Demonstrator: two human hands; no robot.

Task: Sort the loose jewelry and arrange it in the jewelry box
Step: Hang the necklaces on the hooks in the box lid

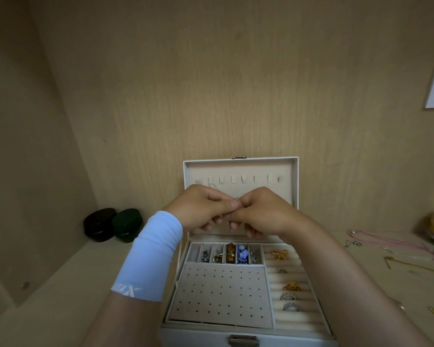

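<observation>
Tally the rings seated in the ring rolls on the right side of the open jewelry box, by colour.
Gold-toned rings: 2
Silver-toned rings: 3
Total: 5

My left grip (201, 209) and right grip (263, 214) meet fingertip to fingertip, a fine chain (236, 198) pinched between them. Behind them stands the raised lid (238, 169) of the jewelry box (198, 334), its row of hooks (243, 179) just above them. Below the grips lie the small compartments (193, 252). Nearer me are the stud panel (221, 294) on the left and the ring rolls (303, 319) on the right. On the shelf (85, 284), two small cases (99, 226) sit well left of my left grip, and loose chains (391, 242) well right of my right grip.
</observation>
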